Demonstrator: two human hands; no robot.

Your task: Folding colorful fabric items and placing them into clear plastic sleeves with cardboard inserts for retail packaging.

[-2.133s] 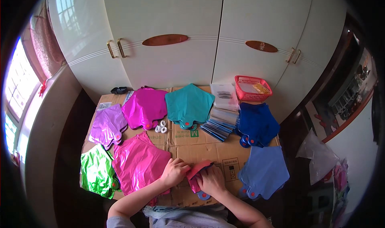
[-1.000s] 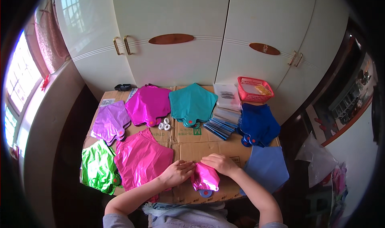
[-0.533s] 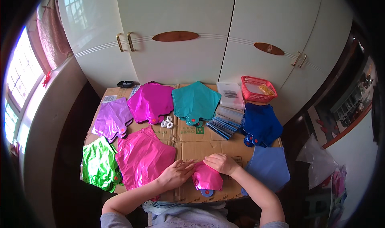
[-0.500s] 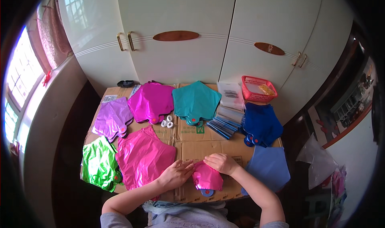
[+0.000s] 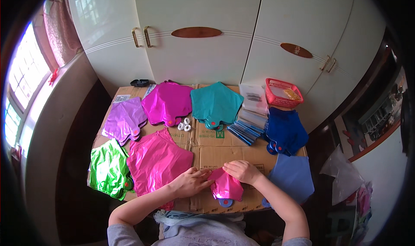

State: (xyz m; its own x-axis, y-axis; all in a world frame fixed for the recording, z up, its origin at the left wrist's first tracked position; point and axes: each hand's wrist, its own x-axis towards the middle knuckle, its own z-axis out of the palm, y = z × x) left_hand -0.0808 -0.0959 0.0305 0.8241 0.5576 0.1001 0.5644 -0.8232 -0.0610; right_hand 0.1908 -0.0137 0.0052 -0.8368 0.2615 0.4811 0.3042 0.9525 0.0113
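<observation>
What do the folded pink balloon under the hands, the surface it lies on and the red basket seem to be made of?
The folded pink balloon looks like metallic foil film: glossy, creased, with bright glints. The work surface looks like flattened brown cardboard, matt, with seams and fold lines. The red basket looks like moulded plastic, judging by its even lattice walls, though it is small in the picture. Both the left hand and the right hand rest on the balloon.
</observation>
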